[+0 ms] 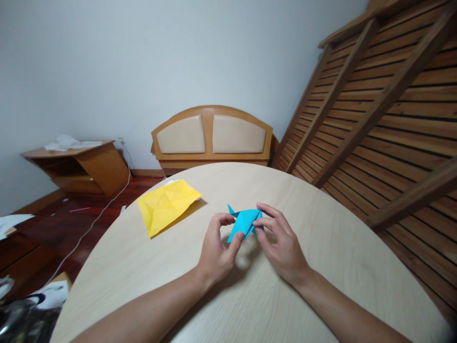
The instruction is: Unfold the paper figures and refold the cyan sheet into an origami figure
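On table [321,267], two hands, one blue paper [244,222], one yellow [166,205]

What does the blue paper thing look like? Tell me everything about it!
The blue paper shape is bright turquoise, folded into a flat, pointed form with sharp creases and a small tip sticking up at its far left. It looks like thin craft paper. It sits just above the pale round table, pinched between the left hand and the right hand, whose fingers grip its two sides.
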{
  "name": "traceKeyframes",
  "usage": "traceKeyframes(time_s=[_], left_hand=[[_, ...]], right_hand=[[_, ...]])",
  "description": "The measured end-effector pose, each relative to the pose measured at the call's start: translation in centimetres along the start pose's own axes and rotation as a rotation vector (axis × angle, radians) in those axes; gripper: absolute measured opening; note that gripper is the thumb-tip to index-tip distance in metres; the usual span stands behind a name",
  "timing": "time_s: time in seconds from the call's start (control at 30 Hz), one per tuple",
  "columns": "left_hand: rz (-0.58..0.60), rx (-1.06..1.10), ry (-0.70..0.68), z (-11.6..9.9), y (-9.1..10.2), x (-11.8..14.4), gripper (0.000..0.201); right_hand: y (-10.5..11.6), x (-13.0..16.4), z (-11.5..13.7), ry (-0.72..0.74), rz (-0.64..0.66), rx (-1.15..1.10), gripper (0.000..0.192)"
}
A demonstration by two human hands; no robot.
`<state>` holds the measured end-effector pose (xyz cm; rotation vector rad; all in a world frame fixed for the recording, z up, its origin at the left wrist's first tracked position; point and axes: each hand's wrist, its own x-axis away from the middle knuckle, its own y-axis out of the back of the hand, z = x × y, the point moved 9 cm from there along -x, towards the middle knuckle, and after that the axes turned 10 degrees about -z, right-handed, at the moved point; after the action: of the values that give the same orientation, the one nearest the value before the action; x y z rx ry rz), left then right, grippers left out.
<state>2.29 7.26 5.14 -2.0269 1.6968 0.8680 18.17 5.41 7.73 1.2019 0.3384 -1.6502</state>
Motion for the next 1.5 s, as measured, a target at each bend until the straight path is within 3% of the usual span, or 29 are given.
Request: traceKeyframes(time_s=[0.13, 0.3, 0.43, 0.57, 0.83, 0.97, 1.2, 1.5], left_hand=[[0.061, 0.167, 0.191, 1.1, -0.9, 0.4, 0.025], [-0.006, 0.151, 0.186, 1.3, -0.3, 0.1, 0.020], [-0.035, 0.127, 0.072, 0.6, 0.1, -0.2, 0.012], [0.035, 0.040, -0.095, -0.9, -0.5, 0.0, 0.009], [0.180, -0.009, -0.263, -2.8, -1.3, 0.5, 0.028], [0.177, -0.004, -0.309, -3.0, -1.2, 0.6, 0.031], [0.047, 0.014, -0.174, -2.5, -0.3, -0.3, 0.015], [-0.080, 0.101, 0.103, 0.6, 0.5, -0.8, 0.005]], right_hand=[[-0.2, 0.1, 0.0, 0.040, 0.020, 0.009, 0.017], [-0.8, 0.3, -0.1, 0.034, 0.093, 0.010, 0.018], [-0.6, 0.1, -0.3, -0.031, 0.092, 0.008, 0.013], [-0.6, 0.1, -1.2, -0.199, 0.057, -0.063, 0.002], [-2.0, 1.3, -3.5, -0.593, -0.004, -0.400, 0.042], [-2.0, 1.6, -4.1, -0.687, -0.028, -0.457, 0.040], [-1.7, 1.6, -4.3, -0.693, -0.082, -0.488, 0.034], [-1.8, 1.7, -4.4, -0.719, -0.090, -0.528, 0.050]])
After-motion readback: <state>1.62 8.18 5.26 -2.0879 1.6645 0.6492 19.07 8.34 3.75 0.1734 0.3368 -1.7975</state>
